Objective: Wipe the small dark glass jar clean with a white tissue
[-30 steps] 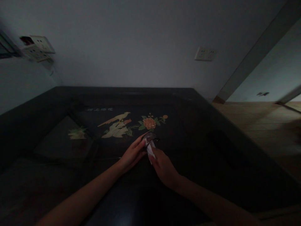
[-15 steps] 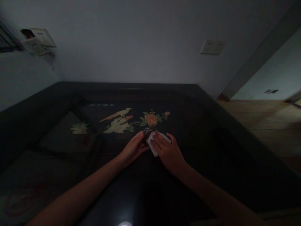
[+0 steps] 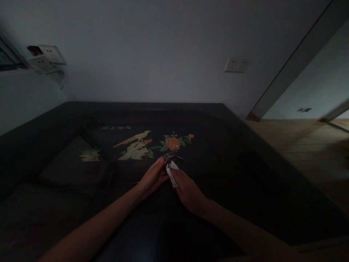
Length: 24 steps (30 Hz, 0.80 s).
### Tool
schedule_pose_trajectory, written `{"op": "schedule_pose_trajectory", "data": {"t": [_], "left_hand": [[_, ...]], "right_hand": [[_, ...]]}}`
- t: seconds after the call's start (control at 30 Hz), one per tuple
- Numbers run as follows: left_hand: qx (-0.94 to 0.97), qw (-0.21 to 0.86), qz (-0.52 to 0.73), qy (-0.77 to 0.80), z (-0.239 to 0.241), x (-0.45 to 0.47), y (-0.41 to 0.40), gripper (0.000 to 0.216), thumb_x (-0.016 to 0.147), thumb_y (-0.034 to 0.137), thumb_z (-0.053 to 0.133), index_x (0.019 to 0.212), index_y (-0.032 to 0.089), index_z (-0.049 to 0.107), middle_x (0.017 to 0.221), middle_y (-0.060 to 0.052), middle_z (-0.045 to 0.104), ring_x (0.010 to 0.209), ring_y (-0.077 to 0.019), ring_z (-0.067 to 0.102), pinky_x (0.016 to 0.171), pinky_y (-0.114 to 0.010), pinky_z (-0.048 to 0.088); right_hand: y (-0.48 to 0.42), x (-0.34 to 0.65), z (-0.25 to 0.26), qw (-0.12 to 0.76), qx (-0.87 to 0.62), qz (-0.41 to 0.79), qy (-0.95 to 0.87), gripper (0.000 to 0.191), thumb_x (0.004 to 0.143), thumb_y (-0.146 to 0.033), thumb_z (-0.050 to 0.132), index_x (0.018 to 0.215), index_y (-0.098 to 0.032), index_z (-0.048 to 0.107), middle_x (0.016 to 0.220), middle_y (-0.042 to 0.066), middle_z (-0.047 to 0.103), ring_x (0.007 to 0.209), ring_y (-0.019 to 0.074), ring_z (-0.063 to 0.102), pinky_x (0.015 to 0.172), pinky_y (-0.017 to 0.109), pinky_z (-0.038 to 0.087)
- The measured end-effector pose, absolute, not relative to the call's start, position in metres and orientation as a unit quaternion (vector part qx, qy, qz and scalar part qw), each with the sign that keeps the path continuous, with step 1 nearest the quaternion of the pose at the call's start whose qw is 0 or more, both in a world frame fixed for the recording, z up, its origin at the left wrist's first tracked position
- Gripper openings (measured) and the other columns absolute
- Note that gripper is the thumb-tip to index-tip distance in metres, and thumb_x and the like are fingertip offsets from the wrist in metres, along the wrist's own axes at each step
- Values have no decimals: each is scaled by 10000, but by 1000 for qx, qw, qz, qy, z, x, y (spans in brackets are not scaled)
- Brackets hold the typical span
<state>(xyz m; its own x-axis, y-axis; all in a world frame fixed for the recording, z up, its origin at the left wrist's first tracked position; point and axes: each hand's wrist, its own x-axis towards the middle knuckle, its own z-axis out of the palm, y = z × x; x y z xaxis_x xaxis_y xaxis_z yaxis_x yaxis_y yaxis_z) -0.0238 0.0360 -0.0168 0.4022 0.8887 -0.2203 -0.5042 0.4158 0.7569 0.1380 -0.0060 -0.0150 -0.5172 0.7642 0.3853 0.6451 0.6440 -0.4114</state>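
My left hand [image 3: 153,177] is closed on the left side of a small, dark, glossy object [image 3: 173,158], whose rim catches the light; its exact kind cannot be made out. In my right hand [image 3: 190,191] is a white tissue [image 3: 172,176], pinched and pressed against the near side of that object. Both hands are above a black glossy cabinet top [image 3: 141,214]. Just beyond them, the surface carries a picture of pale birds [image 3: 133,149] and an orange flower [image 3: 172,143]. The fingertips of my right hand are partly hidden by the tissue.
A pale wall [image 3: 144,54] rises behind the black top, with a double socket [image 3: 236,64] on the right and more sockets [image 3: 51,54] at the left corner. Wooden floor [image 3: 289,138] lies past the right edge. The surroundings are dim.
My right hand has shifted left and turned, bunching the tissue closer to the dark object, and more of the object's rim shows. The view has tilted slightly upward.
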Motion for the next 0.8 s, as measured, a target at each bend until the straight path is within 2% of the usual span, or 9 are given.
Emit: {"op": "schedule_pose_trajectory", "data": {"t": [0.13,0.2,0.3,0.37,0.47,0.6,0.7,0.8], "left_hand": [[295,788,454,294,-22,-23,38,289,845,364,605,1085,205,626,1154,-86,633,1009,-196,600,895,-344,467],[277,791,461,292,-24,-22,39,277,839,361,612,1069,207,632,1145,-79,636,958,-182,613,873,-340,477],[257,799,459,290,-27,-22,41,284,842,365,608,1071,198,631,1160,-85,629,933,-176,616,873,-354,480],[259,801,455,289,-27,-22,41,287,848,362,601,1078,192,628,1168,-92,626,944,-180,615,891,-361,475],[260,801,453,292,-25,-23,41,288,848,363,600,1077,191,628,1165,-92,629,966,-186,613,907,-365,467],[271,791,454,307,-20,-22,38,295,822,375,629,1052,189,635,1143,-90,638,974,-191,612,899,-355,467],[303,782,443,316,-17,-22,36,308,821,392,626,1058,196,638,1128,-86,648,991,-197,608,860,-314,476],[325,768,445,328,-16,-22,34,333,823,374,628,1125,233,622,1158,-71,639,1035,-202,590,836,-287,477]], "right_hand": [[2,147,-11,197,-391,9,-899,450,883,-51,377,1311,-120,496,1286,111,596,1201,204,537,984,364,477],[6,153,-5,167,-381,-43,-908,388,902,-80,413,1264,-135,541,1284,101,600,1228,227,514,958,398,484],[8,159,3,158,-378,-100,-907,329,914,-115,451,1220,-137,571,1300,118,585,1278,239,463,983,453,442],[8,159,4,155,-383,-112,-904,329,921,-120,450,1229,-145,561,1319,114,570,1289,228,451,989,442,427],[5,157,2,143,-393,-105,-902,340,929,-116,428,1244,-156,549,1310,103,580,1264,222,475,959,405,434],[-1,149,-1,144,-410,-69,-898,356,917,-98,426,1254,-131,537,1247,124,621,1170,234,549,935,422,435],[-6,142,-5,183,-435,-12,-882,390,900,-77,422,1275,-125,517,1229,131,627,1131,230,566,931,429,439],[-11,135,-10,260,-442,85,-854,423,885,-60,386,1285,-135,503,1236,114,621,1147,199,552,953,382,457]]}}
